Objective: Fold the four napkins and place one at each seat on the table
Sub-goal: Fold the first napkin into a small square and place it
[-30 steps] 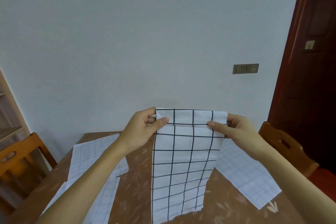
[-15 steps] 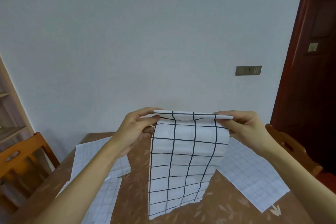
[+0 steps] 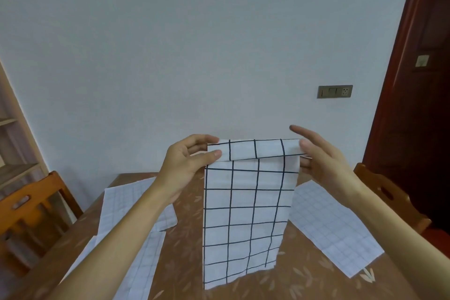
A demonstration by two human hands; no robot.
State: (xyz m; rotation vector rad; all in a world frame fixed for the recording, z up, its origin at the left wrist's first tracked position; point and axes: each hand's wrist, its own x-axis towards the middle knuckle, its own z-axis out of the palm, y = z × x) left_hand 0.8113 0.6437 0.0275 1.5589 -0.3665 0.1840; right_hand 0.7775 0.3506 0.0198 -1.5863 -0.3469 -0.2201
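I hold a white napkin with a bold black grid (image 3: 246, 212) up above the table (image 3: 192, 246); its top edge is turned over into a narrow flap and its bottom edge hangs near the tabletop. My left hand (image 3: 187, 163) pinches the top left corner between thumb and fingers. My right hand (image 3: 319, 161) holds the top right corner with thumb in front, index finger stretched out behind. Flat on the table lie fine-grid white napkins: one at the left (image 3: 126, 200), another below it (image 3: 143, 268), and one at the right (image 3: 333, 229).
The brown patterned table stands against a pale wall. A wooden chair (image 3: 26, 209) is at the left side and another chair (image 3: 389, 192) at the right. A dark red door (image 3: 418, 105) is at the far right, a shelf edge (image 3: 14, 146) at the far left.
The top edge of the bold-grid napkin has been folded over toward me into a flap. Both hands rose slightly with it, and my right index finger has lifted away.
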